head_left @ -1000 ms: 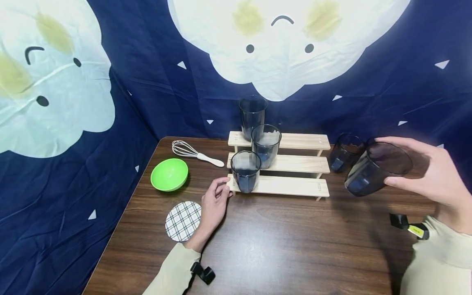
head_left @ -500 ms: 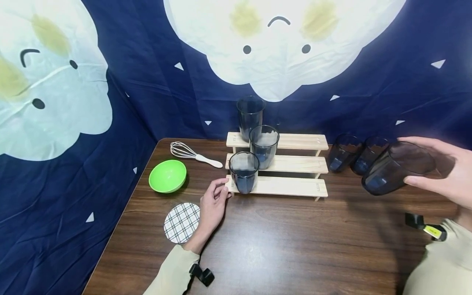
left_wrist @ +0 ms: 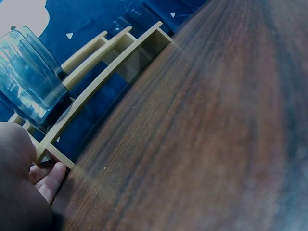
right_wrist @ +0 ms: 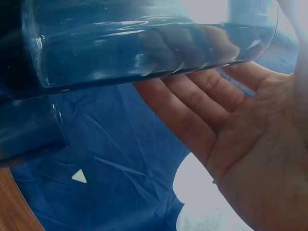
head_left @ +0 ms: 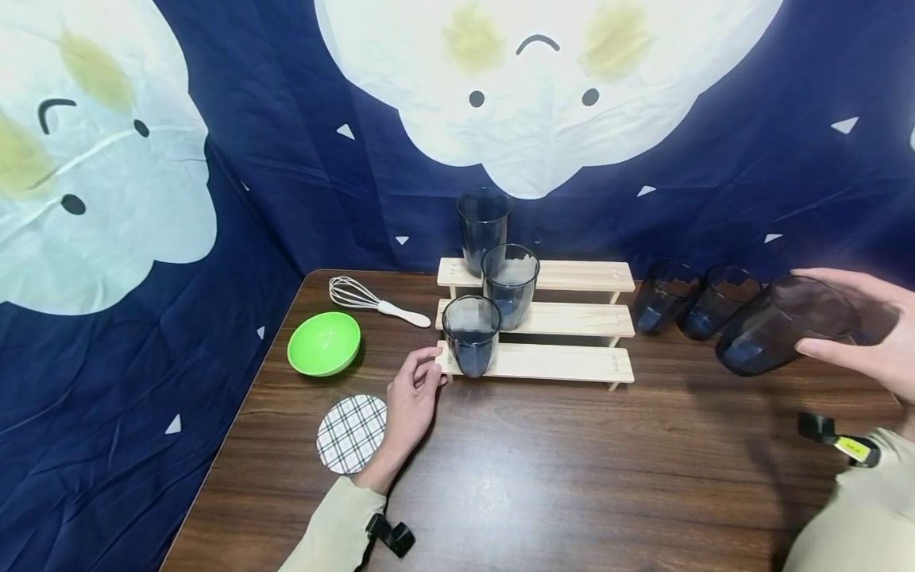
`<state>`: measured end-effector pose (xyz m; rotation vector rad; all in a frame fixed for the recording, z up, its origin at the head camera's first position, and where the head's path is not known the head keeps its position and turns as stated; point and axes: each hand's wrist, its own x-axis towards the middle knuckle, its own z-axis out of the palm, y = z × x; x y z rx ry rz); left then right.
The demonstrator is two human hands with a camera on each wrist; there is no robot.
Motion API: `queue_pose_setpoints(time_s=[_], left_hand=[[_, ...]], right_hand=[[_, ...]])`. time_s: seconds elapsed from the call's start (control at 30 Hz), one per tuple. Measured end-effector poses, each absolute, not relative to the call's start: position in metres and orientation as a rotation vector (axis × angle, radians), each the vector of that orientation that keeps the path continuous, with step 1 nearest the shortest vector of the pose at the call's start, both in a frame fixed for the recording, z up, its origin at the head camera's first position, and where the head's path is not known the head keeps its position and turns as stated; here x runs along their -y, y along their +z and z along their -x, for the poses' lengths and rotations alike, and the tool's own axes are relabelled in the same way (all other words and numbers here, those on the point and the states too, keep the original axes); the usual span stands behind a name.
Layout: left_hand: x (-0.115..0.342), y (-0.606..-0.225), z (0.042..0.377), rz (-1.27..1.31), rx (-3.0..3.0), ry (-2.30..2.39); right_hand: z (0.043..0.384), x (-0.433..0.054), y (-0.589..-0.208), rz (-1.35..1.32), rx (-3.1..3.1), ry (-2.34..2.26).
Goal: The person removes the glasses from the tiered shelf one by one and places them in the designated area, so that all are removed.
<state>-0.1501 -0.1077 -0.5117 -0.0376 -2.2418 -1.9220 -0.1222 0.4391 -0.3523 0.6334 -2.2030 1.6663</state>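
Note:
A tinted dark drinking glass (head_left: 775, 330) is held by my right hand (head_left: 882, 338), tilted and raised above the table's right side. Thumb and fingers reach round it; the right wrist view shows the fingers behind its wall (right_wrist: 120, 53). My left hand (head_left: 412, 397) grips the left end of the lowest tier of a three-step wooden rack (head_left: 565, 363). On the rack's left side, one glass stands on each tier: front (head_left: 472, 338), middle (head_left: 511, 286) and back (head_left: 484, 230). Two more glasses (head_left: 666, 298) (head_left: 718, 302) stand on the table right of the rack.
Left of the rack lie a white whisk (head_left: 379, 304), a green bowl (head_left: 324, 343) and a round checked coaster (head_left: 350, 434) beside my left forearm. A dark blue cloth (head_left: 286, 159) with cloud faces hangs behind and left of the wooden table (head_left: 543, 469).
My right hand has moved right with its tilted glass, uncovering the second standing glass beside the rack. The left hand stays at the rack's end. The head view has shifted slightly.

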Motion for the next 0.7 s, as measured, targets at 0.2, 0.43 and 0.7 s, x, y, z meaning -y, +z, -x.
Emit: queue_pose_setpoints(time_s=[0.2,0.43,0.7], left_hand=[[0.108,-0.513,0.150,0.041,2.230,-1.931],[0.109,-0.513,0.150,0.036,2.235,-1.924],[0.109,-0.513,0.150,0.045,2.244,-1.917]], right_hand=[[0.120,-0.446,-0.357,-0.508,2.302,1.420],[0.127,-0.453,-0.366,-0.561,2.124,1.799],[0.129,-0.464,-0.378,-0.577,2.035,1.865]])
